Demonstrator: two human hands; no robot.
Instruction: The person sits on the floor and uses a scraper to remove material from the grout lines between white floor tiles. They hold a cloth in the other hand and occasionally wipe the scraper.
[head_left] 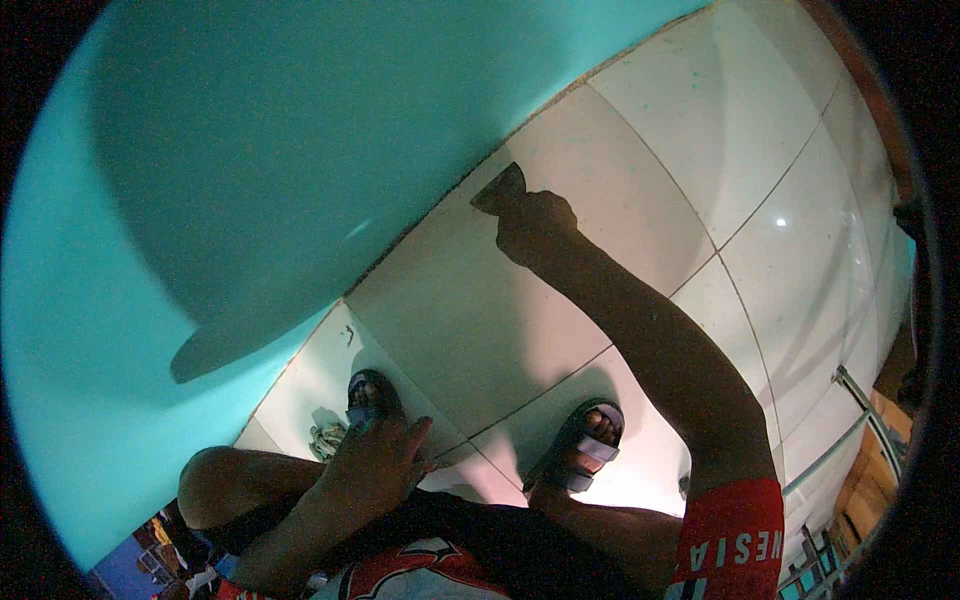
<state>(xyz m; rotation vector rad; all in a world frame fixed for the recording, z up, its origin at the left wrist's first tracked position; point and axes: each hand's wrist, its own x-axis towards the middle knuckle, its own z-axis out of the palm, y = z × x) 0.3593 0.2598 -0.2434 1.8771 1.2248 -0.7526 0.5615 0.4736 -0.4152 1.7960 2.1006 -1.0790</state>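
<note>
My right hand (537, 226) reaches forward and down, gripping a dark flat scraper (500, 188) whose blade meets the line where the turquoise wall (200, 200) joins the white tiled floor (700, 150). My left hand (378, 460) rests on my left knee, fingers spread, holding nothing. I am crouching; both feet in blue and grey sandals, left (368, 398) and right (585, 445), stand on the tiles below my arms.
A small crumpled rag or cord (326, 438) lies on the floor by the left sandal. A metal frame and wooden edge (865, 420) run along the right side. Small items sit at the lower left corner (160, 560).
</note>
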